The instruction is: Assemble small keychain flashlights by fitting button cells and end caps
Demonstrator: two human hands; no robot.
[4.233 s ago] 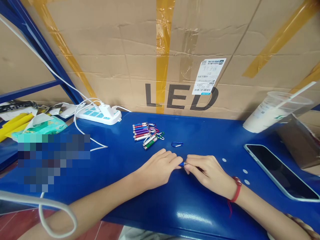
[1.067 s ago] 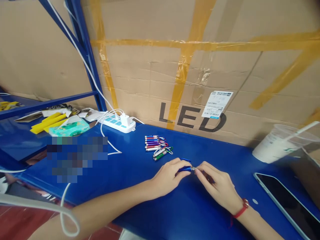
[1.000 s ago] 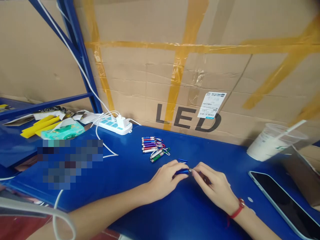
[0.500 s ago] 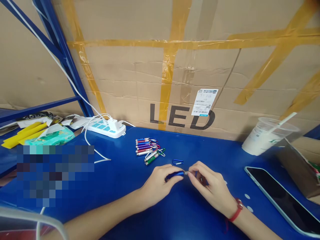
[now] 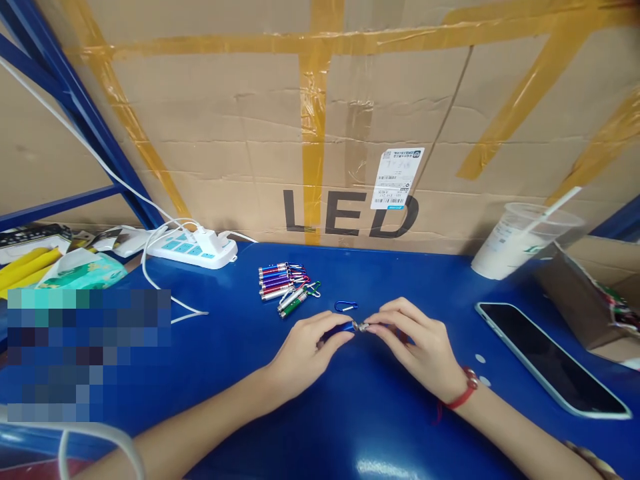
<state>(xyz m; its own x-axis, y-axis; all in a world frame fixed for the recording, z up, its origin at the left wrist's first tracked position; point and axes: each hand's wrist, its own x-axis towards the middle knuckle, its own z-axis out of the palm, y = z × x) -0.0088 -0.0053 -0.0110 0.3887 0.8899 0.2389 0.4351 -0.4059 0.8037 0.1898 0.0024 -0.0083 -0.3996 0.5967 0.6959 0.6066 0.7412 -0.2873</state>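
My left hand (image 5: 313,343) is closed around a small blue metal flashlight (image 5: 345,327), its silver end pointing right. Thumb and fingers of my right hand (image 5: 417,343) pinch a small silver end piece (image 5: 364,328) right at that end. Whether the piece still touches the tube is hard to make out. Just beyond my fingers a blue carabiner clip (image 5: 346,306) lies on the blue table (image 5: 240,360). A row of several small flashlights (image 5: 275,281) in blue, purple, red, silver and green, with clips attached, lies behind my left hand.
A white power strip (image 5: 193,250) with cables sits at the back left, beside a teal packet (image 5: 93,273) and yellow items (image 5: 30,270). At right are a phone (image 5: 550,357), a plastic cup with a straw (image 5: 505,247) and an open cardboard box (image 5: 580,300). A large LED carton (image 5: 240,153) stands behind.
The camera view has shifted, so everything appears a little higher and further left. At the flashlight's end, more of the silver piece shows between the tube and my right fingertips.
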